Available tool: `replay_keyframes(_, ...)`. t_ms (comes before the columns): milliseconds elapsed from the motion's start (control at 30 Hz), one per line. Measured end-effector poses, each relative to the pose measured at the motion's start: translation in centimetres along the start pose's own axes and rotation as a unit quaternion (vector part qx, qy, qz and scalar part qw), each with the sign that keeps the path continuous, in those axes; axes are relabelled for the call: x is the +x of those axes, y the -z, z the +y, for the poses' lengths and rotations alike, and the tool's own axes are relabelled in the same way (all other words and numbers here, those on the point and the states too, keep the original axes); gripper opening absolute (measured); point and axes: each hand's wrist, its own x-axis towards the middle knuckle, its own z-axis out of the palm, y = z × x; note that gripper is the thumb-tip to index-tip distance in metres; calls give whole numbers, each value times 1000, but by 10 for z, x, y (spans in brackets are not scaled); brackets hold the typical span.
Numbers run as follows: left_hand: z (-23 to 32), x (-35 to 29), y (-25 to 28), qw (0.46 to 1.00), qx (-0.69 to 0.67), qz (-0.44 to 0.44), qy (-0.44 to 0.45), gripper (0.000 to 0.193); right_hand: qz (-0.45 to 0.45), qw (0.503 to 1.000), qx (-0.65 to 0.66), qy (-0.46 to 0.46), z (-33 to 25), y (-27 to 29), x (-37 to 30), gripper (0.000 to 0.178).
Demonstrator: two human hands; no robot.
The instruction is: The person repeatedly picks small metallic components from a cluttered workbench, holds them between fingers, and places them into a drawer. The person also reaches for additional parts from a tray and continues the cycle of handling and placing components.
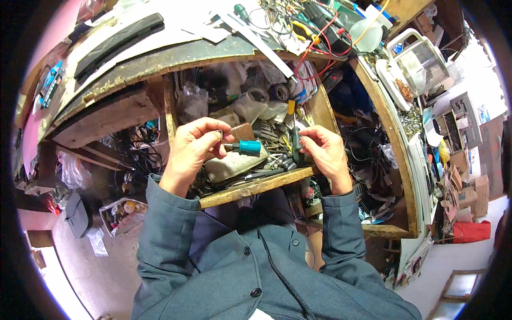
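Pinching a stubby teal-handled screwdriver [249, 148] by its metal end: left fingers [208, 142], closed, handle pointing toward the right. Right fingers [314, 133] closed on a dark green tool handle [297, 141], roughly upright; can't make out its tip.

Teal handle looks short, thick, glossy; green one slimmer and darker. Count: two tools in hand, one per hand, apart from each other, both over one open wooden drawer [256, 188].

Just below the fingers: one pale case [234, 164], one brown block [244, 132] near the left fingertips, several dark-handled tools [288, 161] (overlapping, no firm count). Beyond the fingers: one yellow piece [291, 106], two rolls [268, 94], crumpled clear plastic bags [194, 104]. Farther out, on the bench [101, 82]: one long black bar [120, 47], red leads [313, 56]. Well right of the fingers: one clear jug [421, 63].

In the way: packed drawer clutter under both hands; drawer's front board between fingers and torso.
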Motion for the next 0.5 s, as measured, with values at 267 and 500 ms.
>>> replay_keyframes(267,9,2,-10,996,87,-20,-14,16,-3,982,-175,76,11,2,-1,14)
replay_keyframes(500,5,-3,-9,995,102,4,-7,13,0,982,-137,132,4,-2,8,16)
